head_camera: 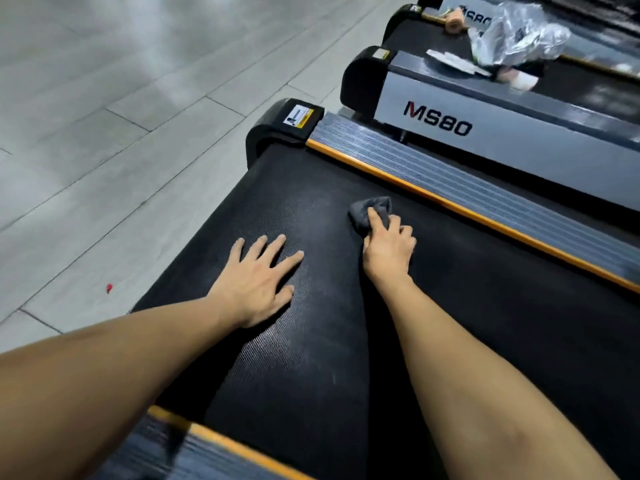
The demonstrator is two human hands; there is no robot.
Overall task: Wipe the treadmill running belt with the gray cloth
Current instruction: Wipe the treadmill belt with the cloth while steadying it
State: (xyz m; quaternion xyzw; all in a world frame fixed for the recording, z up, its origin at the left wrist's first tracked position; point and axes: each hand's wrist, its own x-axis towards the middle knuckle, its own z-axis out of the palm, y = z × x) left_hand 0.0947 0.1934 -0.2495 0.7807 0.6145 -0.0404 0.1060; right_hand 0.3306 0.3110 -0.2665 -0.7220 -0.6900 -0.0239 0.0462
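- Running belt (311, 358): black, finely textured with a dotted weave; fills the centre and lower part of the head view; a faint pale, dusty haze shows on the surface between the two hands and around the cloth; darker, cleaner-looking black toward the lower right.
- Gray cloth (369, 211): dark gray, soft, bunched into a small wad; lies on the belt near the far side rail, touching the belt surface; part of it hidden under the fingers.
- Right hand (389, 245): fingers curled down over the near half of the cloth, gripping and pressing it onto the belt; forefinger stretched across the top of the wad.
- Left hand (258, 284): palm flat on the belt, fingers spread wide, holding nothing; sits well apart from the cloth, nearer the rear edge of the belt.
- Side rail (467, 190): gray ribbed footplate with an orange strip along its inner edge, just beside the belt; a second orange-edged rail shows at the bottom of the frame.
- Rear end cap (277, 128): black, rounded; carries a white and yellow warning sticker (298, 117); its print too small to read.
- Neighbouring treadmill (502, 133): gray side panel marked "MS80", the M in red, the rest black.
- Clear plastic bag (516, 32): crumpled, resting on the neighbouring machines; contents unclear.
- Floor (104, 116): pale gray planks; one small red speck (109, 288) on it.
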